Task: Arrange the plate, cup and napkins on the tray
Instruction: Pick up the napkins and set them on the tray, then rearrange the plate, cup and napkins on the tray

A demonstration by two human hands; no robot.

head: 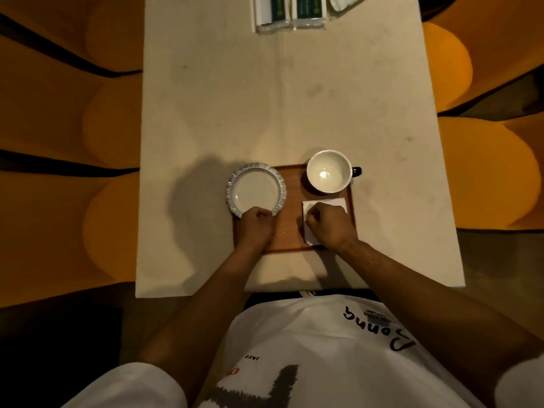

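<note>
A brown wooden tray (291, 207) lies on the beige table near its front edge. A white plate (255, 189) with a grey patterned rim rests on the tray's left side, overhanging its left edge. My left hand (256, 223) grips the plate's near rim. A white cup (329, 171) with a dark handle stands on the tray's far right corner. White napkins (325, 205) lie flat on the tray in front of the cup. My right hand (328, 223) is closed on top of them, covering their near part.
The beige table (265, 98) stretches away from me. Two green-labelled packs (291, 13) and a white cloth (344, 2) sit at its far edge. Orange rounded seats flank the table on both sides.
</note>
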